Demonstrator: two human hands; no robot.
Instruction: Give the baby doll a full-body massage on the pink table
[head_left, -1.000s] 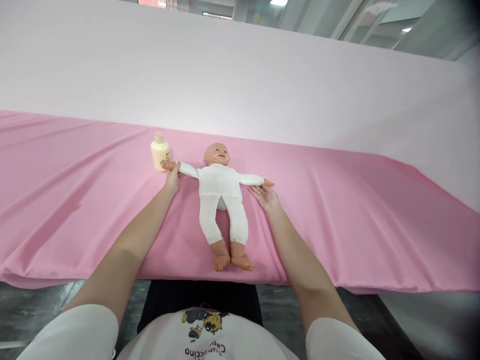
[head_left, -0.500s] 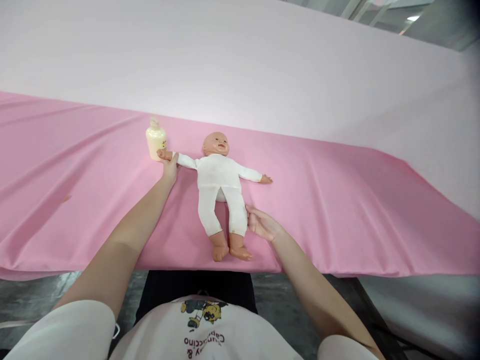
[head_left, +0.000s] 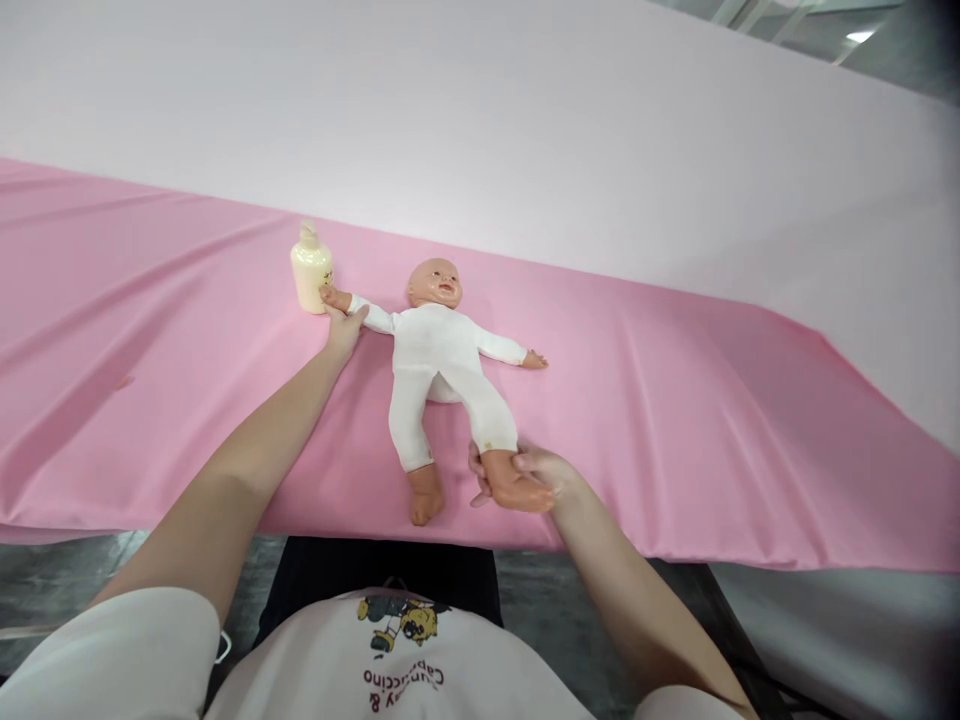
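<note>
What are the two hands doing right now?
Left hand: open, touching the baby doll's wrist.
Right hand: closed around the doll's foot.

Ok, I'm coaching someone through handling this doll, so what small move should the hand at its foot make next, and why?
Probably lift that leg a little. The right hand is already closed around one foot of the doll, which lies face up on the pink cloth, while the left hand steadies its wrist beside the cream bottle.

Head view: worn on the head, aimed forward and down, close above the pink-covered table point(head_left: 675, 400).
Shared: none, single view.
</note>
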